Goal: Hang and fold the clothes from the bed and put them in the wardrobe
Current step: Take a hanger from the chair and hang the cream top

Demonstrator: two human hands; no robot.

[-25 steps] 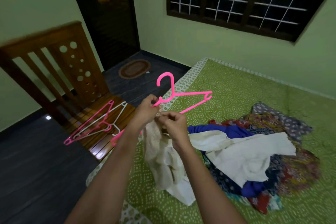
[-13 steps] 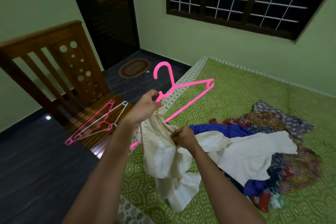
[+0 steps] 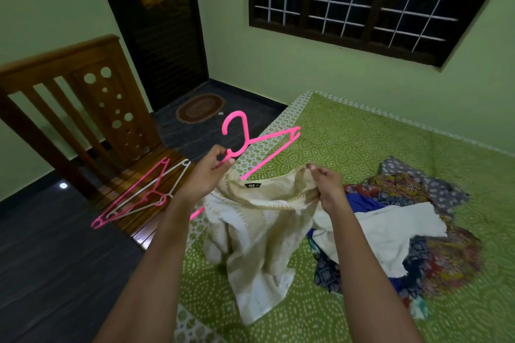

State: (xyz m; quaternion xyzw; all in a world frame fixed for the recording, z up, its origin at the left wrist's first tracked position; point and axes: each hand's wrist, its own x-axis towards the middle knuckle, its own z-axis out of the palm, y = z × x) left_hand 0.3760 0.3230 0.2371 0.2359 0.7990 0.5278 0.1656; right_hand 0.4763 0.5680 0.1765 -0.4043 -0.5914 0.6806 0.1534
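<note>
Above the bed (image 3: 348, 142), left hand (image 3: 203, 175) fingers (image 3: 220, 151) pinching pink hanger (image 3: 267, 138), right hand (image 3: 328, 186) fingers (image 3: 317, 171) pinching cream garment (image 3: 259, 225)

A home bedroom — a bed (image 3: 348, 131) with green patterned cover, clothes pile (image 3: 412, 220), barred window (image 3: 370, 0).

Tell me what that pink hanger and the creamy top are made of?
The bright pink clothes hanger looks like plastic: smooth, slightly shiny, moulded thin. The cream embroidered top looks like soft woven cloth, maybe cotton: it droops in folds and looks matte, with stitched trim at the neck.
</note>
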